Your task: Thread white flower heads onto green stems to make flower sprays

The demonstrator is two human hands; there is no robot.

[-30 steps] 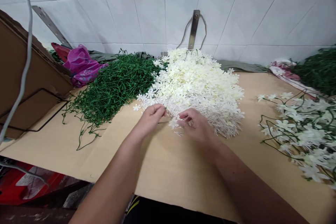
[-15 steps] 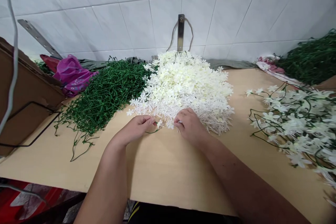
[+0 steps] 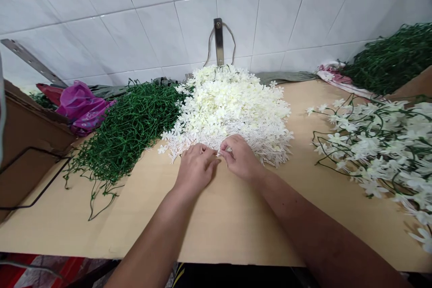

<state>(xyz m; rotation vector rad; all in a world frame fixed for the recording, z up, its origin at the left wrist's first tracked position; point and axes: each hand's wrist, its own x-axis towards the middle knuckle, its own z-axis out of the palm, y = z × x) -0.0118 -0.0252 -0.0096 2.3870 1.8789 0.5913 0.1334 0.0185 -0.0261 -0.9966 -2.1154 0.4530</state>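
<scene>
My left hand (image 3: 197, 167) is closed at the front edge of a heap of white artificial flowers (image 3: 232, 99), its back to me. The green artificial stem it held a moment ago is now mostly hidden behind the fingers. My right hand (image 3: 242, 158) pinches a small white artificial flower (image 3: 218, 154), only partly visible, close against the left fingertips. Thin white stalks of the heap lie just behind both hands. To the left of the heap is a tangled pile of green artificial stems (image 3: 126, 128).
White flowers on green stems (image 3: 381, 144) are spread at the right, with more green stems (image 3: 394, 60) behind. A cardboard box (image 3: 32, 139), a black wire frame (image 3: 49, 184) and a purple bag (image 3: 81, 103) stand left. A metal bracket (image 3: 219, 42) is on the tiled wall.
My left hand has moved right and turned over, its fingertips meeting those of my right hand. The flower on the green stem has become hidden. The view has shifted slightly right.
</scene>
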